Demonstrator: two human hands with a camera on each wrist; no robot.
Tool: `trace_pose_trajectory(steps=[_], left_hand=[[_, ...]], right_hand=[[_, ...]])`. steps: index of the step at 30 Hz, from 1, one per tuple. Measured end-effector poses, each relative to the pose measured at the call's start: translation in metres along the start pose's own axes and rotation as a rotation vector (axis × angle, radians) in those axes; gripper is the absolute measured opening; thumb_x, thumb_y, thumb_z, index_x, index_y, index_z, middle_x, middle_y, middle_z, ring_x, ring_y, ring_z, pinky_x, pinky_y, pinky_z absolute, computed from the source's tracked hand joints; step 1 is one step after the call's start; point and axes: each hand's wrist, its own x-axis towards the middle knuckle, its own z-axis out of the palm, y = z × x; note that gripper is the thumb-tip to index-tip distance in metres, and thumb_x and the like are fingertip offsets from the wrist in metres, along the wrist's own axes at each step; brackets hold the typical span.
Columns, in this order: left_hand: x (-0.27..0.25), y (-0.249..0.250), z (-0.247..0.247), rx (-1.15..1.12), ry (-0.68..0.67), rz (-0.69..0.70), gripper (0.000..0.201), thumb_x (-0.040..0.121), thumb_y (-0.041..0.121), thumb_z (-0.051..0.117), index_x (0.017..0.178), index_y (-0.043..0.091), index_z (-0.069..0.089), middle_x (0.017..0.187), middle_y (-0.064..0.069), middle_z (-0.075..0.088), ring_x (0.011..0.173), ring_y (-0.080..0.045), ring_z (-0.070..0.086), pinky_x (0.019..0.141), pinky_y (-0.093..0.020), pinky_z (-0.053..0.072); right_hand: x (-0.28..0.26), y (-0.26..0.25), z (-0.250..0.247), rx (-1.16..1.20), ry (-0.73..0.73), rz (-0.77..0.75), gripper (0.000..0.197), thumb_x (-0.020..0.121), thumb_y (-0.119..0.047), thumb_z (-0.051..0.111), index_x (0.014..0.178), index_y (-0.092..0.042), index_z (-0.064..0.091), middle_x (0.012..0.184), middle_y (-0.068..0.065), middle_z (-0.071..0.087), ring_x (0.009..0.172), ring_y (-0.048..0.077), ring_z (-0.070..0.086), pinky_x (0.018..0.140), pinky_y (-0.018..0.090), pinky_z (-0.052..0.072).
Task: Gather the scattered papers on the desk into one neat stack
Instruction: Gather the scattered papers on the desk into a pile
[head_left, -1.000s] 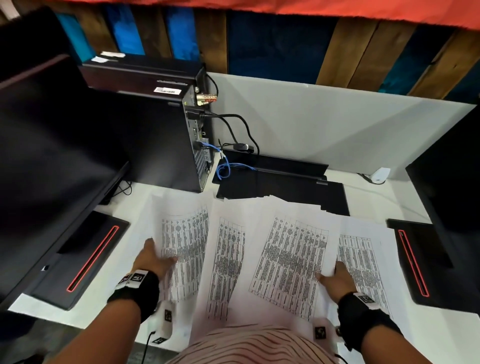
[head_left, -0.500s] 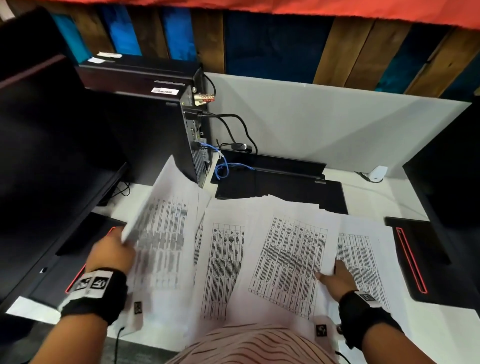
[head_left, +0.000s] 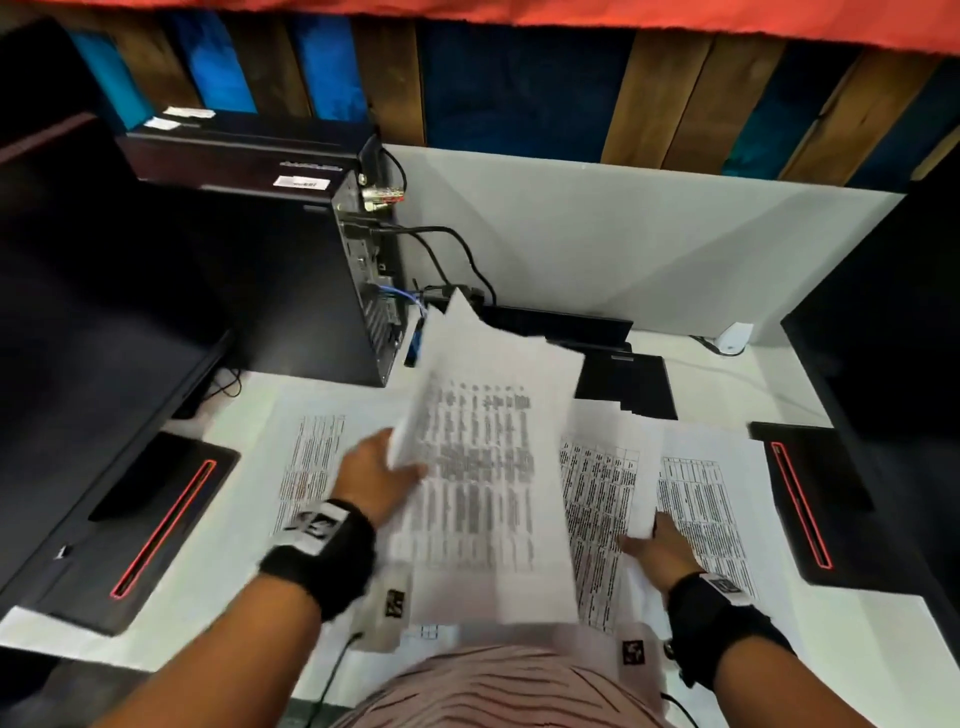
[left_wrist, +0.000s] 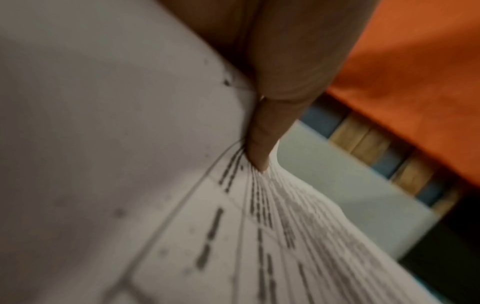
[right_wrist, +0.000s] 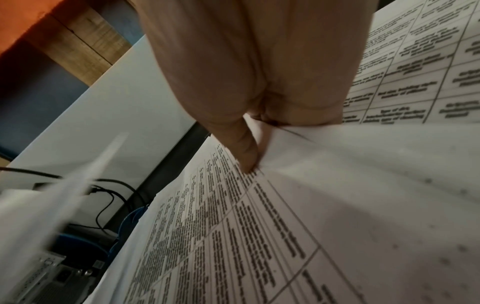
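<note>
Several printed sheets lie spread across the white desk (head_left: 727, 395). My left hand (head_left: 400, 462) grips one blurred sheet (head_left: 483, 467) by its left edge and holds it tilted in the air above the middle papers. In the left wrist view my thumb (left_wrist: 259, 144) presses on that sheet (left_wrist: 272, 246). One sheet (head_left: 311, 457) lies flat at the left. My right hand (head_left: 644, 540) pinches the near edge of a middle sheet (head_left: 602, 493), with the thumb (right_wrist: 241, 148) on top of the paper (right_wrist: 233, 226). Another sheet (head_left: 701, 493) lies to its right.
A black computer tower (head_left: 291, 291) with cables (head_left: 441, 249) stands at the back left. Dark monitors (head_left: 78, 312) (head_left: 893, 338) flank the desk, their bases (head_left: 156, 525) (head_left: 800, 499) marked with red strips. A black flat device (head_left: 623, 379) lies behind the papers, before a white partition (head_left: 623, 249).
My left hand has lifted the leftmost top sheet and carried it right, over the middle papers. My right hand has stayed at the middle sheet's edge.
</note>
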Motion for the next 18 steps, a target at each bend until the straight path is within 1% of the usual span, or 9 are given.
trace_pose_trajectory(steps=[3,4,6,9,11,12,14,16,18], left_hand=[[0.004,-0.02,0.061,0.034,-0.146,-0.118,0.057,0.08,0.017,0.071,0.132,0.008,0.048,0.127,-0.013,0.062,0.109,-0.026,0.061,0.08,-0.024,0.044],[0.003,-0.026,0.076,0.034,-0.189,-0.159,0.072,0.08,0.017,0.071,0.141,0.008,0.035,0.142,-0.011,0.05,0.125,-0.027,0.052,0.095,-0.028,0.044],[0.004,-0.036,0.102,0.065,-0.267,-0.136,0.095,0.077,0.027,0.074,0.151,0.013,0.016,0.157,-0.005,0.025,0.145,-0.027,0.027,0.117,-0.035,0.027],[0.004,-0.036,0.123,0.229,-0.438,-0.063,0.099,0.079,0.044,0.067,0.152,0.014,0.007,0.158,-0.01,0.013,0.145,-0.032,0.022,0.118,-0.042,0.024],[0.006,-0.033,0.122,0.281,-0.498,-0.067,0.09,0.081,0.051,0.061,0.148,0.008,0.019,0.151,-0.017,0.025,0.137,-0.036,0.034,0.112,-0.045,0.034],[0.007,-0.033,0.116,0.29,-0.457,-0.069,0.085,0.081,0.055,0.057,0.145,0.007,0.026,0.147,-0.019,0.032,0.133,-0.036,0.038,0.109,-0.045,0.037],[0.013,-0.044,0.098,0.269,-0.237,-0.119,0.077,0.082,0.056,0.054,0.143,0.015,0.034,0.142,-0.015,0.041,0.13,-0.034,0.04,0.107,-0.045,0.038],[0.018,-0.063,0.074,0.293,-0.035,-0.238,0.07,0.081,0.05,0.058,0.139,0.017,0.039,0.139,-0.014,0.045,0.128,-0.035,0.04,0.103,-0.046,0.04],[0.017,-0.076,0.057,0.364,0.015,-0.365,0.065,0.081,0.043,0.061,0.135,0.014,0.041,0.138,-0.016,0.043,0.127,-0.037,0.039,0.102,-0.046,0.038]], right_hand=[[-0.007,-0.007,-0.005,0.052,-0.001,0.02,0.046,0.1,-0.028,0.042,0.136,0.0,0.04,0.14,0.024,0.047,0.122,0.038,0.049,0.099,0.044,0.043],[-0.008,-0.009,-0.006,0.1,-0.013,0.037,0.054,0.102,-0.036,0.033,0.141,0.0,0.035,0.146,0.022,0.041,0.129,0.039,0.044,0.099,0.044,0.041],[-0.007,-0.009,-0.007,0.195,-0.056,0.053,0.068,0.098,-0.051,0.026,0.147,-0.004,0.028,0.154,0.016,0.031,0.139,0.036,0.034,0.106,0.046,0.035],[-0.003,-0.003,-0.001,0.307,-0.118,0.038,0.086,0.079,-0.061,0.061,0.142,-0.01,0.034,0.143,0.011,0.047,0.128,0.031,0.047,0.104,0.04,0.038],[-0.002,0.004,0.003,0.242,-0.114,0.028,0.076,0.074,-0.035,0.078,0.133,-0.008,0.038,0.128,0.013,0.056,0.114,0.029,0.054,0.098,0.039,0.042],[0.001,0.007,0.005,0.172,-0.105,0.031,0.067,0.076,-0.021,0.078,0.13,-0.007,0.039,0.123,0.014,0.058,0.109,0.028,0.055,0.097,0.04,0.044],[0.004,0.012,0.006,0.069,-0.065,0.03,0.057,0.076,-0.009,0.075,0.124,-0.007,0.044,0.119,0.015,0.062,0.105,0.03,0.059,0.098,0.044,0.047],[0.006,0.012,0.005,0.045,-0.038,0.02,0.052,0.074,-0.008,0.077,0.119,-0.006,0.051,0.114,0.015,0.066,0.106,0.032,0.063,0.091,0.04,0.05],[0.001,0.004,0.005,0.023,-0.038,0.009,0.051,0.076,-0.011,0.075,0.121,-0.004,0.052,0.117,0.016,0.065,0.111,0.033,0.061,0.09,0.038,0.048]])
